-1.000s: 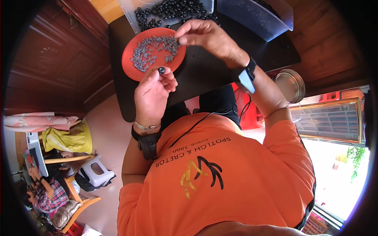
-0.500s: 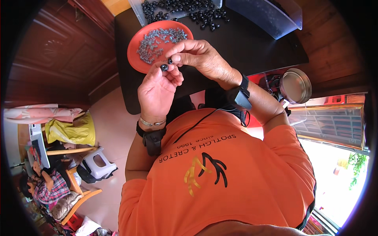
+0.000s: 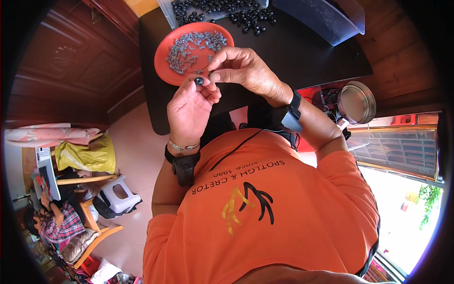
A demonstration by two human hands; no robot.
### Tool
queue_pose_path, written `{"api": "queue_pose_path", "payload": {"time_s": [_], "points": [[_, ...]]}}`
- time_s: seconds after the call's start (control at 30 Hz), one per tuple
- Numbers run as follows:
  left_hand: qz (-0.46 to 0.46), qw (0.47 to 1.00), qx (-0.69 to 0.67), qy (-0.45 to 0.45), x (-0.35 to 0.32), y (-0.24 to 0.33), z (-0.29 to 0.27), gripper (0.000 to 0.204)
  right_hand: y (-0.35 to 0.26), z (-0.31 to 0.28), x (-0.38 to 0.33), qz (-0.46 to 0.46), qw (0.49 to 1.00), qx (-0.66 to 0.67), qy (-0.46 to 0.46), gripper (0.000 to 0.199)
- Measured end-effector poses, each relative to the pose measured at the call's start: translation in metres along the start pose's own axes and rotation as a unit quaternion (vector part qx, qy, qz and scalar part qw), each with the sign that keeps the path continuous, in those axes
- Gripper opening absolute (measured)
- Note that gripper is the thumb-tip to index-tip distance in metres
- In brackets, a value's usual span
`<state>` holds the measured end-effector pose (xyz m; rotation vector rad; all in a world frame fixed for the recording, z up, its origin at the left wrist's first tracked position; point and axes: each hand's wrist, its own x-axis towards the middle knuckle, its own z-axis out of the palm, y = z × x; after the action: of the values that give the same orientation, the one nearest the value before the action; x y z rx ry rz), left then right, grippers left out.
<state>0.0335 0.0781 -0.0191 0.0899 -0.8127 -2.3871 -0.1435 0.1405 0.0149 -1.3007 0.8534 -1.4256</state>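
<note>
The left hand point(image 3: 189, 108), palm up, pinches 1 small, glossy black, ring-like piece point(image 3: 199, 81) between thumb and finger, over the near edge of a round, orange-red, plastic-looking plate point(image 3: 161, 61). Just beside it, the right hand point(image 3: 253, 73) pinches a tiny dark bit point(image 3: 211, 74), too small to identify. That 1 piece appears partway worked. Much seems left: many silvery, coil-like metal bits point(image 3: 177, 53) lie on the plate, and loose round black pieces point(image 3: 253, 20) sit on the dark bench point(image 3: 293, 59). Which are finished cannot be told.
</note>
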Motion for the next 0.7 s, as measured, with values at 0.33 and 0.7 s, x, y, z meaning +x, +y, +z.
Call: {"api": "queue_pose_path", "payload": {"time_s": [0.33, 0.7], "points": [[0.007, 0.999, 0.036, 0.015, -0.001, 0.0, 0.002, 0.022, -0.004, 0.007, 0.0, -0.024, 0.996, -0.026, 0.082, 0.017], [-0.012, 0.998, 0.021, 0.055, 0.001, -0.003, 0.011, 0.025, 0.004, 0.015, 0.002, -0.016, 0.997, -0.004, 0.07, 0.017]]}}
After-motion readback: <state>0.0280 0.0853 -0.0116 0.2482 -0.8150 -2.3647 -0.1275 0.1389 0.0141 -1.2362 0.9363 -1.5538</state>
